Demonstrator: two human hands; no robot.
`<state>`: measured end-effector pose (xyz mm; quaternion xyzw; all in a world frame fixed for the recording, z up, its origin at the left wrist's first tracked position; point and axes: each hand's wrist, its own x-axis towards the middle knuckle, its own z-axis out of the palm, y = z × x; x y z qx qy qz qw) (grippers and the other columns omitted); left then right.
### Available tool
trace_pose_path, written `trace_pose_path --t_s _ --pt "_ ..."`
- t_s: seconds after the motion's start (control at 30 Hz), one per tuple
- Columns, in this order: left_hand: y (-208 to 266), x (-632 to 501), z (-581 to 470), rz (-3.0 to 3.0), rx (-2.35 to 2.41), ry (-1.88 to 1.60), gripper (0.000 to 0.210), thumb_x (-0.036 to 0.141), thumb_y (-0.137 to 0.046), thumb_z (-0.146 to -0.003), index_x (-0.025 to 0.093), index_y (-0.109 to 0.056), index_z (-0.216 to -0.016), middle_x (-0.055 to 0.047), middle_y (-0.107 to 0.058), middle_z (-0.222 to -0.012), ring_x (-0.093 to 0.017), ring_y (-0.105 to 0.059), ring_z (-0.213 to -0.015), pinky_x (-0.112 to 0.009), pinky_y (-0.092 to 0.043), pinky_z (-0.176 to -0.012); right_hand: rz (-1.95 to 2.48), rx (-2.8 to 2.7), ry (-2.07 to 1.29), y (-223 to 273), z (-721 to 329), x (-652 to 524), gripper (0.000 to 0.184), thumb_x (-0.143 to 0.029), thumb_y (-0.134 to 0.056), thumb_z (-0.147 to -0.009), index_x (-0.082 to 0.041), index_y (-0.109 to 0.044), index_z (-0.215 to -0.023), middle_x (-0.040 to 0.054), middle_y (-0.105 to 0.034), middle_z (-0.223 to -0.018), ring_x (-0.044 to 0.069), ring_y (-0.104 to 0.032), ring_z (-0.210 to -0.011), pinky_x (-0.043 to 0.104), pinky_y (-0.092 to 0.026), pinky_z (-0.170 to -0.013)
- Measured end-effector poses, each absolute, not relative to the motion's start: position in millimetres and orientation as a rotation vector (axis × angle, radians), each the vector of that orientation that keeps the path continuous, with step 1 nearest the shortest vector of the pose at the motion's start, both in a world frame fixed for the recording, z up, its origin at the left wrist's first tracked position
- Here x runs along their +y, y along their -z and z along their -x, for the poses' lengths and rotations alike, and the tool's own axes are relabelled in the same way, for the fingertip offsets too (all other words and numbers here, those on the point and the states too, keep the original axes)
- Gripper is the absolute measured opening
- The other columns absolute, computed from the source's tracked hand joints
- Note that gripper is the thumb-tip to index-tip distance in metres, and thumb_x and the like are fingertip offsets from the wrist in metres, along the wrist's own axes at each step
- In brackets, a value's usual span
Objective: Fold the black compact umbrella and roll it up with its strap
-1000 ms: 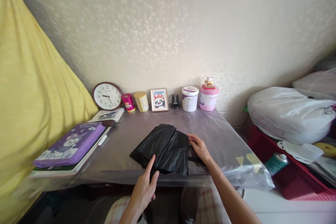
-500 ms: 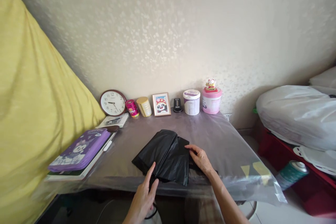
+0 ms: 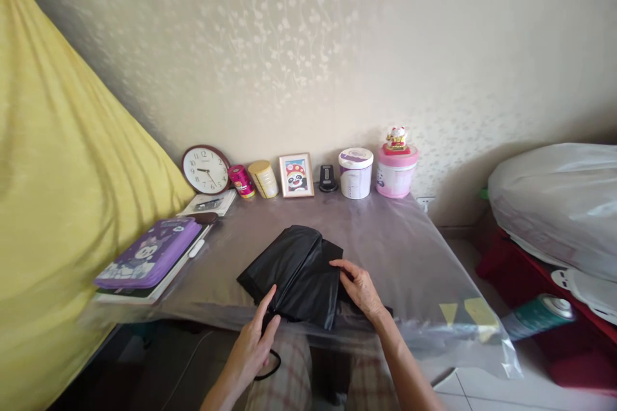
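A folded black plastic bag [image 3: 294, 276] lies creased near the front edge of the table, with a dark strip of it trailing to the right under my wrist. My left hand [image 3: 255, 340] is at its near left edge, the index finger stretched onto the plastic and the thumb apart from it; its other fingers are partly hidden. At the bag's right edge, my right hand [image 3: 359, 289] has its index finger and thumb close together on the plastic, pinching it. A black band is around my left wrist.
A plastic-covered table [image 3: 385, 237] carries a clock [image 3: 206, 169], a picture frame [image 3: 296, 175], a white tub [image 3: 355, 173] and a pink tub [image 3: 396, 172] along the wall. A purple case [image 3: 149, 253] rests on books at left. A spray can [image 3: 540, 316] stands off the right edge.
The view has shifted, so the table items appear slightly higher. Both hands stay at the bag, with only slight movement; the bag keeps its folded shape.
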<state>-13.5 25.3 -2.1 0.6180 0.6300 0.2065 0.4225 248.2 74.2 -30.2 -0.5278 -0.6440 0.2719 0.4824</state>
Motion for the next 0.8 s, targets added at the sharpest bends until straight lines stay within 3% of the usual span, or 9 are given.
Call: trace_pose_path --t_s 0.47,0.8 --pt "-11 25 11 -1.499 1.583 -0.502 0.058 0.048 -0.033 -0.088 0.03 -0.017 -0.141 0.009 -0.049 -0.055 -0.007 -0.049 -0.039 -0.018 -0.042 -0.047 1.209 -1.669 -0.784 22 -248 69 0.03 -0.02 -0.042 -0.082 -0.025 -0.064 -0.101 0.0027 -0.067 -0.1 0.018 -0.061 -0.093 0.031 -0.046 -0.085" --pt "-23 24 11 -1.522 1.568 -0.559 0.06 0.047 -0.034 -0.086 0.022 -0.026 -0.14 0.005 -0.056 -0.055 -0.013 -0.052 -0.046 -0.026 -0.045 -0.063 1.244 -1.663 -0.727 19 -247 67 0.026 -0.024 -0.045 -0.083 -0.021 -0.064 -0.101 0.0032 -0.068 -0.088 0.016 -0.063 -0.078 0.027 -0.049 -0.073"
